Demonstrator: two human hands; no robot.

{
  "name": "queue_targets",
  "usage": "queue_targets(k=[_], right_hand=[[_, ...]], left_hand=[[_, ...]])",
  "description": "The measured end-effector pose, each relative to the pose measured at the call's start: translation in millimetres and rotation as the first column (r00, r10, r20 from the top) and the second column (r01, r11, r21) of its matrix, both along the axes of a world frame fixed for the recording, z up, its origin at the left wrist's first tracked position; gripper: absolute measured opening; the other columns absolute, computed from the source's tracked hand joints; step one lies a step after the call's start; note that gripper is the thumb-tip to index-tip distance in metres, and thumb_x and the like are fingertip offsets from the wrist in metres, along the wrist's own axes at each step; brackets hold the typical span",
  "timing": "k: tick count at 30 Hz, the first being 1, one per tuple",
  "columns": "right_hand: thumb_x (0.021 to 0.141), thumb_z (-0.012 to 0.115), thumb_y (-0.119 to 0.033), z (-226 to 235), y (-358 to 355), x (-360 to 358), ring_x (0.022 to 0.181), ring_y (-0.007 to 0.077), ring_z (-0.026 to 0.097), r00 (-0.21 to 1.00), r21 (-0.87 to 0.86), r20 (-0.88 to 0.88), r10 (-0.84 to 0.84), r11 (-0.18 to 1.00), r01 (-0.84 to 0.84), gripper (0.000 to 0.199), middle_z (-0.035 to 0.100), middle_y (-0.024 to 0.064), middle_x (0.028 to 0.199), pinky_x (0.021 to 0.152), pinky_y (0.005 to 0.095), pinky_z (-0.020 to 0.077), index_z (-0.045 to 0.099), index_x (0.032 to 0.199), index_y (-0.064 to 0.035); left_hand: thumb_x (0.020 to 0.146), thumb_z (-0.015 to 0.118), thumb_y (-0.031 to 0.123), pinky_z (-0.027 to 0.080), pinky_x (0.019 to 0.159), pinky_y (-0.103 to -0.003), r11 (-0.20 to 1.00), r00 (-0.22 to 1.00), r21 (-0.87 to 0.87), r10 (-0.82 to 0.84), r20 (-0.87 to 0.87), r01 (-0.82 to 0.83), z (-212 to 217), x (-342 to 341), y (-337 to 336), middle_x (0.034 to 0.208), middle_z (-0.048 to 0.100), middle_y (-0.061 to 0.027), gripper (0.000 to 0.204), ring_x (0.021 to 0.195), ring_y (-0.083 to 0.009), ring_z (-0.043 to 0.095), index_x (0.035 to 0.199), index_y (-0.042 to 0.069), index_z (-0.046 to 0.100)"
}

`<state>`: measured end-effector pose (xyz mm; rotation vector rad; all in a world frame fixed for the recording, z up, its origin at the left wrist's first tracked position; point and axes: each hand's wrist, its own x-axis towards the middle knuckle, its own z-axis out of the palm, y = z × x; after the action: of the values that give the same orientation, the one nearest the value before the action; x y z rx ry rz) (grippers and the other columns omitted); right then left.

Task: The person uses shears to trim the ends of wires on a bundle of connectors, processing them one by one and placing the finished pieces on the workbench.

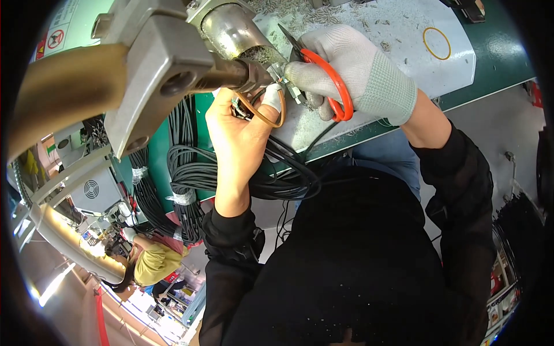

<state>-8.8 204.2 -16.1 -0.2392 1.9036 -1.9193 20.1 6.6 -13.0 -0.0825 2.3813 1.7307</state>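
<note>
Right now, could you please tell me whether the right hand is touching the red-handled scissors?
Touching: the head view shows the right hand holding the red-handled scissors, their handle against its glove.

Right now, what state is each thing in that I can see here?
Red-handled scissors: held; blade opening unclear
Right grip: gloved, closed around the scissors
Left grip: curled closed, what it holds mostly hidden
Black cables: coiled, tied in bundles
White board: strewn with clippings
Yellow ring: lying flat
Tube lamp: lit
</note>
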Motion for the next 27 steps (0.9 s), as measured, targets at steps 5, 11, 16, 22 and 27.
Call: queue_targets(k=[5, 11, 16, 22, 27], right_hand=[[0.086, 0.061, -0.024, 1.5, 1.2, -1.8, 0.042, 0.0126, 0.056, 1.0, 0.065, 0.011, 0.007, 0.998, -0.008, 0.03, 0.056, 0.0071, 0.053, 0.041, 0.0241, 0.0436, 0.057, 0.072, 0.0023], [0.086, 0.059, -0.026, -5.5, 2.1, -4.0, 0.043, 0.0131, 0.057, 0.971, 0.099, -0.232, 0.054, 0.995, -0.031, 0.032, 0.056, 0.0069, 0.052, 0.041, 0.0242, 0.0438, 0.056, 0.071, 0.0018], [0.086, 0.059, -0.026, 0.8, -0.5, 1.0, 0.042, 0.0133, 0.057, 1.0, 0.014, -0.001, -0.009, 1.0, 0.009, 0.032, 0.056, 0.0072, 0.052, 0.04, 0.0241, 0.0433, 0.055, 0.071, 0.0018], [0.086, 0.06, -0.025, 4.6, -0.1, 1.2, 0.042, 0.0135, 0.057, 0.999, -0.017, 0.044, 0.013, 1.0, -0.012, 0.032, 0.056, 0.0077, 0.052, 0.04, 0.024, 0.0428, 0.055, 0.07, 0.0021], [0.086, 0.06, -0.025, 3.6, -1.3, 2.3, 0.042, 0.0133, 0.057, 0.999, 0.003, 0.036, -0.008, 1.0, 0.008, 0.032, 0.056, 0.0081, 0.052, 0.04, 0.024, 0.0426, 0.055, 0.07, 0.0023]], left_hand=[[0.077, 0.069, 0.004, 0.046, 0.066, -0.022, 0.978, 0.96, -0.21, -0.063, -0.271, 0.004, -4.5, -1.8, -0.2, 0.085, 0.063, -0.0022, 0.021, 0.074, -0.008, 0.055, 0.096, -0.001, 0.063], [0.08, 0.07, 0.004, 0.043, 0.064, -0.018, 0.994, 0.957, -0.105, -0.071, -0.281, 0.043, -7.3, -3.8, -1.0, 0.085, 0.061, -0.0008, 0.017, 0.07, -0.0048, 0.052, 0.093, -0.001, 0.06], [0.079, 0.07, 0.004, 0.043, 0.065, -0.018, 1.0, 0.969, -0.012, -0.018, -0.247, 0.015, -6.0, -0.2, 4.4, 0.083, 0.062, -0.0001, 0.016, 0.07, -0.0041, 0.051, 0.091, -0.001, 0.06], [0.077, 0.072, 0.004, 0.042, 0.062, -0.018, 0.994, 0.975, -0.106, -0.014, -0.222, -0.01, -1.4, -0.5, 6.5, 0.076, 0.061, 0.0017, 0.018, 0.067, -0.0028, 0.05, 0.09, -0.001, 0.06], [0.074, 0.071, 0.002, 0.051, 0.07, -0.023, 0.993, 0.986, -0.121, -0.012, -0.166, -0.008, 3.3, -1.5, 6.3, 0.083, 0.063, -0.003, 0.022, 0.074, -0.0077, 0.058, 0.093, -0.003, 0.061]])
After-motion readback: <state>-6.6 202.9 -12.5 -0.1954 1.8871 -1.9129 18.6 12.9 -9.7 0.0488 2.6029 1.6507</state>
